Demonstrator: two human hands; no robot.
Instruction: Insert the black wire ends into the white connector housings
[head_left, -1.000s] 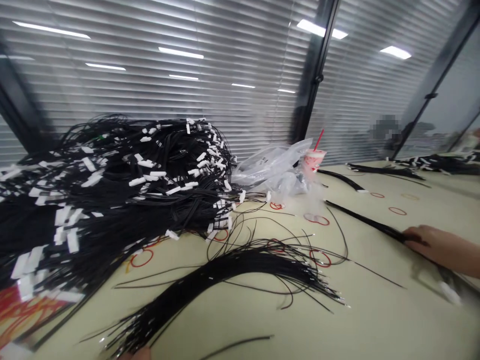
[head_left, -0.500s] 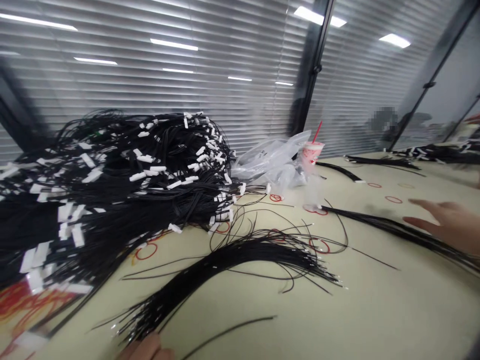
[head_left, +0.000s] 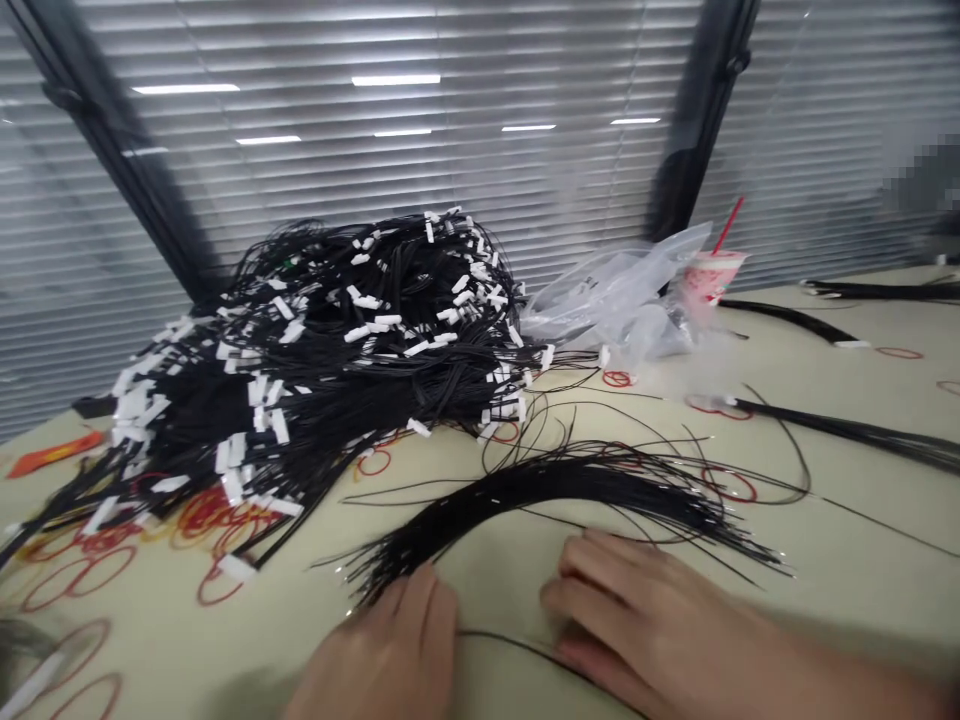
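My left hand (head_left: 386, 650) rests low on the table, fingers bent and pressed together, at the near end of a loose black wire bundle (head_left: 517, 485). From its right side a single black wire (head_left: 501, 638) runs along the table and under my right hand. The wire's left end is hidden by the fingers. My right hand (head_left: 637, 620) is just below the middle of the bundle, its fingers curled and thumb drawn in beneath them. Whatever lies inside that grip is hidden. The bundle lies curved, its bare ends fanned out on both sides.
A large heap of black cables with white connectors (head_left: 360, 330) fills the back left. Red rubber bands (head_left: 112, 570) lie around. Behind are a clear plastic bag (head_left: 615, 300) and a cup with a straw (head_left: 712, 275). More cables (head_left: 847, 425) lie at right.
My view has turned to the left. My right hand has come in from the far right, fingers spread before and curled now. My left hand stays at the near end of the bundle.
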